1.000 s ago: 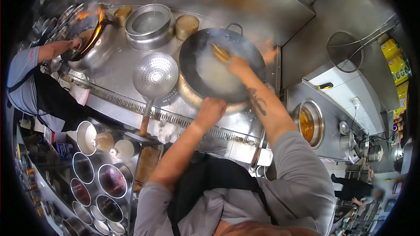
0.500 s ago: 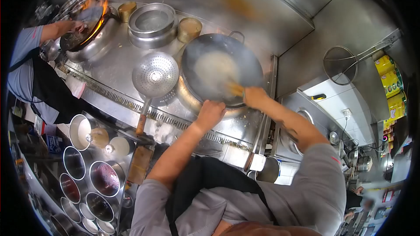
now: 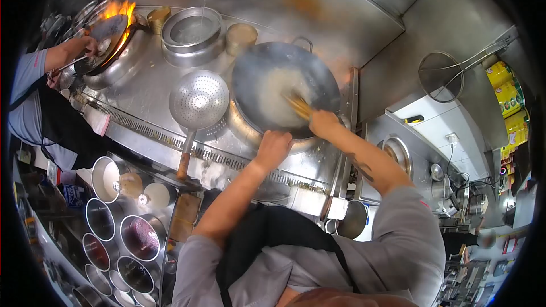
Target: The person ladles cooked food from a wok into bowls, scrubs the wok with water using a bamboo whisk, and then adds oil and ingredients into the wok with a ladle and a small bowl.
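Farther into the steaming wok (image 3: 248, 82) than half a second ago, the brush (image 3: 300, 107) has moved with the right hand (image 3: 325, 124). A steel wall (image 3: 355, 20) stands behind the steel tabletop (image 3: 149, 79) bearing the wok; the brush, inside it, slants away and leftward from the nearer right hand's clasping grip; the left hand (image 3: 275, 149) clenches the near rim

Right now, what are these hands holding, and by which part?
The right hand holds the brush by its near end. The left hand is at the wok's near rim; whether it grips there cannot be told.
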Demonstrator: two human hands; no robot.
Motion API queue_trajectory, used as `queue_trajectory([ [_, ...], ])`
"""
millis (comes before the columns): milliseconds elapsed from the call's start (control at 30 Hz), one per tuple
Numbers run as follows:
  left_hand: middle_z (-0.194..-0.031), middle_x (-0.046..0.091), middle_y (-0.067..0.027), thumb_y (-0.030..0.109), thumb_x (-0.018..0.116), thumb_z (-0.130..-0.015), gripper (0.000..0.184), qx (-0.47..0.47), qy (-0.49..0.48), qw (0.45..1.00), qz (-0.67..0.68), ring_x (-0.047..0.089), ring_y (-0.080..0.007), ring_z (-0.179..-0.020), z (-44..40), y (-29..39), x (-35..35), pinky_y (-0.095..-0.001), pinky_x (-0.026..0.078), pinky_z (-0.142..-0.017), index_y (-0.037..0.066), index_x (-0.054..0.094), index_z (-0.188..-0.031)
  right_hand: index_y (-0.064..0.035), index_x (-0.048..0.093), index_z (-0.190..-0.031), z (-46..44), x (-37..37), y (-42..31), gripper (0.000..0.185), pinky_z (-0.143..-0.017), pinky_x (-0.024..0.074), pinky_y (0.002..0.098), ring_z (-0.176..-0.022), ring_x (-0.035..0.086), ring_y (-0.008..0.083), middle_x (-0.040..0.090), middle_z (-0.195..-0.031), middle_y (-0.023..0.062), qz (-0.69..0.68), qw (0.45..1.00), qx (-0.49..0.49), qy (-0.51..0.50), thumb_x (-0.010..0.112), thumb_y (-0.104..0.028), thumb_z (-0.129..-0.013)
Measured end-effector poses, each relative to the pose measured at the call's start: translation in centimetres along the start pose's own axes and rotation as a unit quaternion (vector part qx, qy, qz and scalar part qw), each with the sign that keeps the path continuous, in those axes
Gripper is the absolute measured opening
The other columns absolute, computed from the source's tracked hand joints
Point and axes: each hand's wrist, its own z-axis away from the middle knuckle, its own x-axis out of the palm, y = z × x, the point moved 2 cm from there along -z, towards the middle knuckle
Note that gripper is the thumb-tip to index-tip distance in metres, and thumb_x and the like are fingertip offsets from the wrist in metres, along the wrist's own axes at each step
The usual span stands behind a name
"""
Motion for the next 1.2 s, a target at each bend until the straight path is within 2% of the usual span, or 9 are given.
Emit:
queue_trajectory([
  [167,-0.071,0.063,-0.0119,0.016,0.066,-0.081,0.013,-0.011,-0.025,0.999,0.027,0.061,-0.0324,-0.072,0.2,-0.3,-0.2,-0.0451,0.042,-0.069,0.007,0.060,-0.074,0.0007,0.066,-0.102,-4.9,0.3,3.7,0.034,-0.082,0.0539,0.0463,-0.092,0.067,0.0400,0.067,-0.098,0.0259,0.018,0.994,0.074,-0.077,0.062,-0.025,-0.081],
  [367,-0.072,0.063,-0.0127,0.014,0.067,-0.081,0.011,0.001,-0.009,0.999,0.038,0.062,-0.0336,-0.073,0.4,-0.1,-1.1,-0.0453,0.044,-0.071,0.007,0.061,-0.075,-0.0006,0.066,-0.100,0.1,0.1,3.9,0.033,-0.083,0.0530,0.0474,-0.092,0.067,0.0386,0.069,-0.096,0.0227,0.000,0.997,0.072,-0.021,0.061,-0.028,-0.082],
  [467,-0.072,0.063,-0.0134,0.014,0.067,-0.080,0.011,-0.007,-0.031,0.998,0.053,0.062,-0.0336,-0.074,0.2,-0.6,-0.8,-0.0459,0.044,-0.072,0.007,0.061,-0.075,-0.0010,0.068,-0.099,-6.2,1.0,6.2,0.034,-0.083,0.0529,0.0465,-0.092,0.067,0.0381,0.069,-0.098,0.0222,-0.008,0.997,0.083,0.000,0.060,-0.030,-0.083],
  [600,-0.072,0.063,-0.0130,0.014,0.067,-0.079,0.011,0.004,-0.017,0.999,0.032,0.062,-0.0329,-0.074,0.2,-0.7,-0.8,-0.0461,0.044,-0.073,0.007,0.061,-0.074,-0.0019,0.069,-0.099,-11.3,2.4,0.4,0.034,-0.083,0.0529,0.0454,-0.093,0.067,0.0380,0.068,-0.098,0.0232,-0.045,0.996,0.039,0.070,0.061,-0.030,-0.082],
  [700,-0.072,0.064,-0.0114,0.014,0.067,-0.079,0.010,0.010,-0.018,0.999,0.031,0.062,-0.0314,-0.075,0.3,-0.7,-0.4,-0.0449,0.044,-0.073,0.007,0.061,-0.075,-0.0019,0.068,-0.099,-10.0,3.5,-2.5,0.033,-0.083,0.0528,0.0459,-0.092,0.067,0.0382,0.068,-0.096,0.0233,-0.080,0.995,0.057,0.004,0.062,-0.028,-0.080],
  [900,-0.072,0.064,-0.0100,0.015,0.066,-0.079,0.009,0.006,-0.012,1.000,0.027,0.062,-0.0292,-0.077,0.2,-0.4,-0.9,-0.0434,0.043,-0.072,0.008,0.061,-0.076,-0.0012,0.067,-0.096,-1.5,1.0,-3.3,0.032,-0.081,0.0532,0.0458,-0.089,0.067,0.0379,0.068,-0.093,0.0221,0.001,0.999,-0.034,-0.020,0.064,-0.028,-0.079],
  [1000,-0.072,0.064,-0.0103,0.015,0.066,-0.079,0.010,0.004,-0.014,1.000,0.024,0.063,-0.0296,-0.076,0.5,-0.4,-0.8,-0.0438,0.042,-0.071,0.008,0.061,-0.075,-0.0005,0.067,-0.097,1.3,-2.2,-2.1,0.033,-0.080,0.0534,0.0461,-0.089,0.067,0.0373,0.068,-0.093,0.0226,0.047,0.992,-0.039,-0.112,0.065,-0.028,-0.079],
  [1133,-0.071,0.064,-0.0104,0.015,0.065,-0.080,0.011,-0.001,-0.020,0.999,0.031,0.063,-0.0300,-0.075,0.4,-0.7,-0.3,-0.0439,0.042,-0.070,0.008,0.060,-0.073,-0.0204,0.043,-0.140,-1.6,-5.0,-2.9,0.057,-0.080,0.0539,0.0444,-0.090,0.068,0.0324,0.065,-0.114,0.0114,0.139,0.978,-0.083,-0.132,0.055,-0.012,-0.085],
  [1200,-0.071,0.064,-0.0105,0.015,0.065,-0.080,0.011,0.000,-0.013,0.999,0.029,0.063,-0.0301,-0.075,0.2,-0.8,-0.4,-0.0439,0.042,-0.070,0.008,0.060,-0.073,-0.0216,0.040,-0.137,-4.3,-2.1,-2.2,0.055,-0.079,0.0543,0.0446,-0.090,0.068,0.0320,0.063,-0.118,0.0114,0.130,0.985,-0.052,-0.102,0.055,-0.012,-0.085],
])
